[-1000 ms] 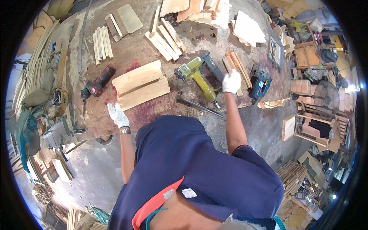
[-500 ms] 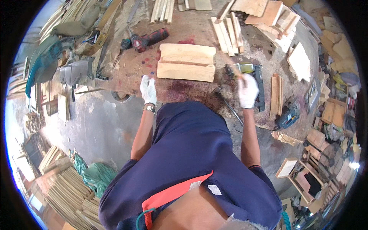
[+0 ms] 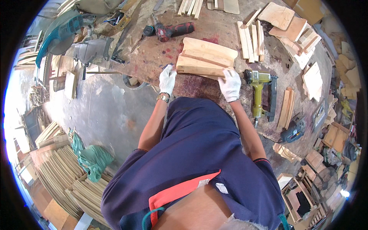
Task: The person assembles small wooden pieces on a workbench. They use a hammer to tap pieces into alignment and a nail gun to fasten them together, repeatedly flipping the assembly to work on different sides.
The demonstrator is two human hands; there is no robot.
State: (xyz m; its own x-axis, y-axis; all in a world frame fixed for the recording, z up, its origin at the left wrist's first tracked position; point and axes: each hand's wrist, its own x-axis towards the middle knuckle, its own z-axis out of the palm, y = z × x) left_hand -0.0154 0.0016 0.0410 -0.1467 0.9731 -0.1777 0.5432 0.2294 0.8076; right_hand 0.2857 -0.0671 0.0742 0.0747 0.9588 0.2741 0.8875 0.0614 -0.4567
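Note:
My right hand [image 3: 230, 85], in a white glove, is closed at the near right corner of a pale wooden panel [image 3: 211, 50]. It grips the right end of a wooden strip [image 3: 199, 71] that lies along the panel's near edge. My gloved left hand [image 3: 167, 79] is by the strip's left end, thumb and fingers apart; whether a fingertip touches the wood I cannot tell. The panel has curved ends and a groove along its middle, and sits slightly askew on the stained worktable [image 3: 199, 89]. Right of my right hand lies a yellow-green nail gun [image 3: 258, 92].
A red and black cordless tool [image 3: 165, 32] lies beyond the panel. Wooden strips [image 3: 251, 40] and flat boards [image 3: 283, 21] are at the far right. More strips [image 3: 285, 109] and a dark power tool [image 3: 294, 129] lie right of the nail gun. A teal saw [image 3: 63, 36] stands at left.
My right hand has moved left from beside the nail gun to the panel, and its blurred stick now appears laid along the near edge. The panel has turned slightly; the view has shifted.

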